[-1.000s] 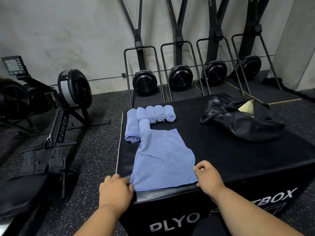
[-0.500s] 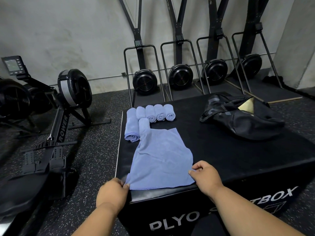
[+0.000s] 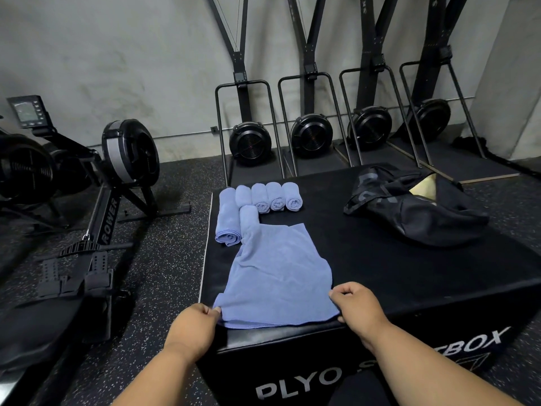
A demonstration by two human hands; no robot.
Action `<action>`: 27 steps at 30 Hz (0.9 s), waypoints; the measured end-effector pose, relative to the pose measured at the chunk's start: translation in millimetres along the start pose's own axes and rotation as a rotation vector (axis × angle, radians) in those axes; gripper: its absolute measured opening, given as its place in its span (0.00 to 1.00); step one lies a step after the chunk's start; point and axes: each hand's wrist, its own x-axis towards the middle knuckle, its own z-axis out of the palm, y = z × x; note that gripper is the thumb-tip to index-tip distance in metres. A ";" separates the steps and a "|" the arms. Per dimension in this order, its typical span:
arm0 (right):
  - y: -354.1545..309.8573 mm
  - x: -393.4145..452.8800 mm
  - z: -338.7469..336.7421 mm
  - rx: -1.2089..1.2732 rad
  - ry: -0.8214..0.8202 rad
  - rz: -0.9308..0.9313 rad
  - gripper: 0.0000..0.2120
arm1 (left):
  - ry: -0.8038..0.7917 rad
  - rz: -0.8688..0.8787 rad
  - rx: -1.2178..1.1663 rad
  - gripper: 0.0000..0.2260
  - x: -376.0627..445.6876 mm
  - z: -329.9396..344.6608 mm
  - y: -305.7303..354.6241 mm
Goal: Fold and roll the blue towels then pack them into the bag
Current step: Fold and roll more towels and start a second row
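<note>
The left hand (image 3: 195, 323) pinches the near left corner of the flat blue towel (image 3: 278, 276), and the right hand (image 3: 355, 306) grips its near right corner, fingers curled onto the cloth at the front edge of the plyo box (image 3: 380, 273). Over the last second the left hand has slid outward along that near edge and the right hand has shifted a little inward, so the hem now lies straighter and the towel looks squared up for folding; my guess is the first fold comes next. The towel's far left part still runs up against one rolled towel (image 3: 248, 215). Beyond it lie a longer roll (image 3: 227, 218) and a row of four rolled towels (image 3: 268, 197). The black bag (image 3: 415, 212) sits well apart on the far right, its mouth open, with no towel visible inside.
</note>
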 end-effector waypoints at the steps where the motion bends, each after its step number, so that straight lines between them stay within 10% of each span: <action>1: -1.7 -1.1 -1.4 0.014 -0.023 0.010 0.11 | -0.008 -0.002 0.002 0.14 0.3 0.4 -1.2; 27: -14.6 -9.4 -8.9 -0.073 -0.080 0.022 0.08 | -0.023 0.005 -0.006 0.15 -3.9 13.8 -15.8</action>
